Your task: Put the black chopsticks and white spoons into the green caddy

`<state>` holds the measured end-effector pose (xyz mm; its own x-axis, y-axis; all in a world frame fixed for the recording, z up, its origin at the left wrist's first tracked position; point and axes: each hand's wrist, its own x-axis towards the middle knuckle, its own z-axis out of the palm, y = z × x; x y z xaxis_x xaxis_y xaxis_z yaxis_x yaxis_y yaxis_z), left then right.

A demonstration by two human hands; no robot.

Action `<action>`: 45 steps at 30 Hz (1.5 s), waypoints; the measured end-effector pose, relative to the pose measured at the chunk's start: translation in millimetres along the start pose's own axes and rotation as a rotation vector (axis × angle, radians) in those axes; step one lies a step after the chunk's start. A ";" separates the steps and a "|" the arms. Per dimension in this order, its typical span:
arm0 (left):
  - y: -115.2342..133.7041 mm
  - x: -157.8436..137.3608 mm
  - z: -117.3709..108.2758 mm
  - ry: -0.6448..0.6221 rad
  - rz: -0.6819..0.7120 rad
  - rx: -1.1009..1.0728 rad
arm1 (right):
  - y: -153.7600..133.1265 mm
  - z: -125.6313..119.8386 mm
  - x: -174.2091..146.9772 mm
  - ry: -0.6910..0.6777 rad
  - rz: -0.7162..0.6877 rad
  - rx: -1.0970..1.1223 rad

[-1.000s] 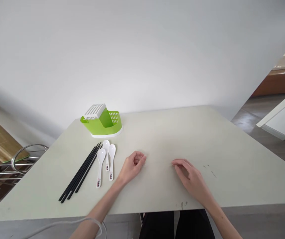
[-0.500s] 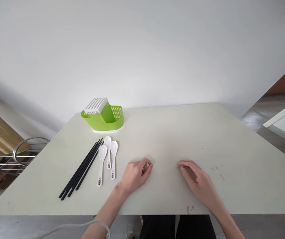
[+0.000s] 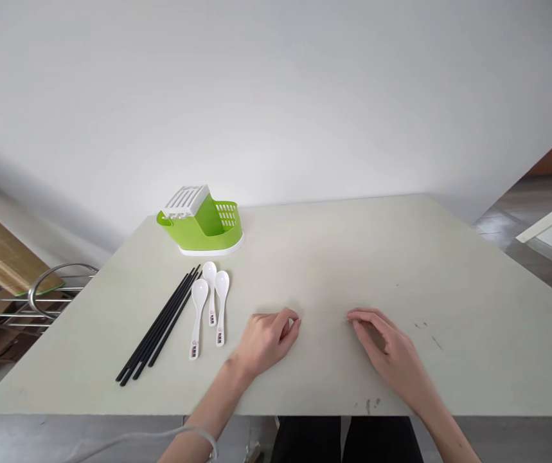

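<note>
My left hand (image 3: 268, 341) rests on the pale table with its fingers curled and thumb tip against the index finger; nothing shows in it. To its right, my right hand (image 3: 387, 344) also lies on the table, thumb and fingertips brought together, with no object visible between them. Left of my left hand lie three white spoons (image 3: 198, 305), bowls pointing away from me. Beside them several black chopsticks (image 3: 160, 328) form a slanted bundle. Behind these stands a green cutlery holder (image 3: 203, 241) with a white slotted top and white base. Neither hand touches these things.
The table (image 3: 333, 251) meets a white wall (image 3: 276, 96) at the back. On the left, past the table edge, are a metal rack (image 3: 54, 292) and a wooden board (image 3: 6, 251). A grey cable (image 3: 145, 435) crosses my left forearm.
The view has shifted slightly. Both hands keep their pose, and the spoons, chopsticks and holder stay where they were on the table.
</note>
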<state>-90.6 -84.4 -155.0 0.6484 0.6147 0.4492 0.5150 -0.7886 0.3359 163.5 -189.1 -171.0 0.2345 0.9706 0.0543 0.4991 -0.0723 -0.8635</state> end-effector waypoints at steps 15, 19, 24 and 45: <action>0.4 -0.4 2.0 -0.043 0.028 -0.009 | -0.4 1.6 -0.3 0.021 0.000 -0.022; -0.3 -0.8 2.8 -0.055 0.034 -0.006 | -0.4 2.6 0.4 0.029 -0.012 -0.015; -0.7 -1.3 3.5 -0.066 0.030 0.001 | -0.1 3.5 0.2 0.024 -0.020 -0.001; 3.2 1.5 -9.3 -0.037 0.049 -0.032 | -0.8 3.0 1.1 0.020 -0.032 -0.010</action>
<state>-93.2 -86.2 -145.6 0.6929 0.5754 0.4345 0.4644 -0.8172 0.3415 160.8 -187.3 -171.7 0.2350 0.9676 0.0923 0.5152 -0.0435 -0.8560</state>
